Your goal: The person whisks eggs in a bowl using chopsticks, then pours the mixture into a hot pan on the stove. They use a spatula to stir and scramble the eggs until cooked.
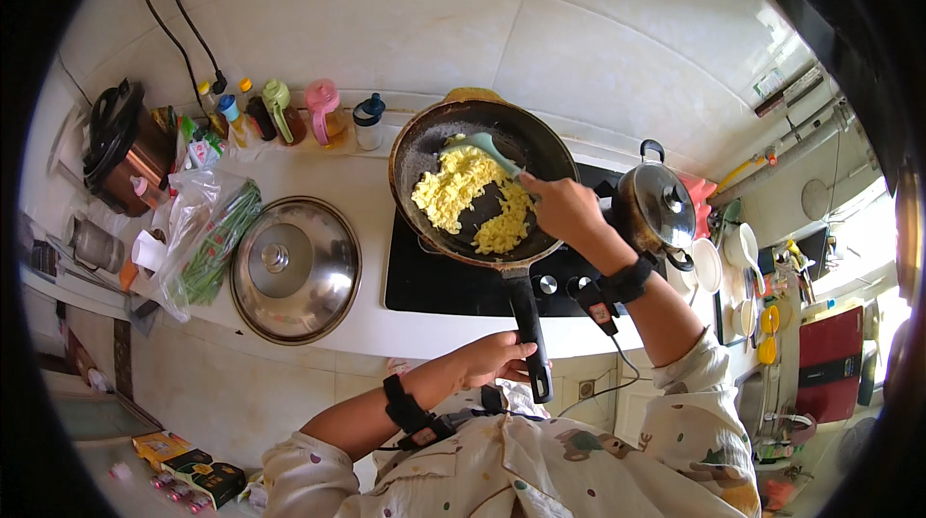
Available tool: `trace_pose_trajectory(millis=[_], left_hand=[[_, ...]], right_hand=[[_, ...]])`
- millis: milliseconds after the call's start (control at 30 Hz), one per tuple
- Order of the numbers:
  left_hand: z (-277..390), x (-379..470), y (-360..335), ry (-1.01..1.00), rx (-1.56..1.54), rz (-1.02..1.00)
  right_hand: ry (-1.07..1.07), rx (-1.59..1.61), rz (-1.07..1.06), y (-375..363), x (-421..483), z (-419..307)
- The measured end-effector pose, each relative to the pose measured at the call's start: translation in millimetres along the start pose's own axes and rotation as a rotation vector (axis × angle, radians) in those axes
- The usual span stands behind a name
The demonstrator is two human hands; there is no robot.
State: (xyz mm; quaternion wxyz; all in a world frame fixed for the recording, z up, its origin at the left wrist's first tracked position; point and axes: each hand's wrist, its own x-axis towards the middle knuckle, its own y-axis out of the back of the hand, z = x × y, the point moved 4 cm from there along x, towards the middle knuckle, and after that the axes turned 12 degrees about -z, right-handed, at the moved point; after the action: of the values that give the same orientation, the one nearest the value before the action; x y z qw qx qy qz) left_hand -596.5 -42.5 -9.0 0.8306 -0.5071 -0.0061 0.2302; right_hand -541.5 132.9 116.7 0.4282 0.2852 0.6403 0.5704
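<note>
Scrambled eggs (463, 181) lie in a dark frying pan (535, 127) over the black glass cooktop (463, 294). My right hand (571, 210) grips a grey-green spatula (488, 147), its head on the eggs at the upper left of the pan. Below the pan, my left hand (499, 359) is at the black pan handle (527, 323), the thumb across it and the fingers partly hidden behind. A lidded pot (655, 207) stands to the right of the pan. On the white counter at left rests a steel lid with a glass centre (296, 268).
A plastic bag of green vegetables (217, 250) lies left of the lid. Several bottles, one a pink-topped oil jug (325, 113), line the wall. A brown electric cooker (123, 149) stands in the left corner. A cable (628, 355) hangs from my right wrist strap.
</note>
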Motion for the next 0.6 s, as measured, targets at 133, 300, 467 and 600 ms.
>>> trace_pose_trajectory(millis=[133, 300, 467, 600], left_hand=[[1.0, -1.5, -1.5, -0.02, 0.006, 0.011], [3.5, -0.2, -1.8, -0.016, 0.031, 0.012], [2.1, 0.8, 2.0, 0.017, 0.059, -0.016], [1.5, 0.4, 2.5, -0.007, 0.038, -0.027]], right_hand=[[0.064, -0.009, -0.11, -8.9, -18.4, 4.9], [-0.029, 0.056, -0.09, 11.4, -36.7, 27.9], [-0.023, 0.074, -0.088, 3.1, -14.6, 6.4], [-0.033, 0.091, -0.127, 0.1, -7.5, 10.9]])
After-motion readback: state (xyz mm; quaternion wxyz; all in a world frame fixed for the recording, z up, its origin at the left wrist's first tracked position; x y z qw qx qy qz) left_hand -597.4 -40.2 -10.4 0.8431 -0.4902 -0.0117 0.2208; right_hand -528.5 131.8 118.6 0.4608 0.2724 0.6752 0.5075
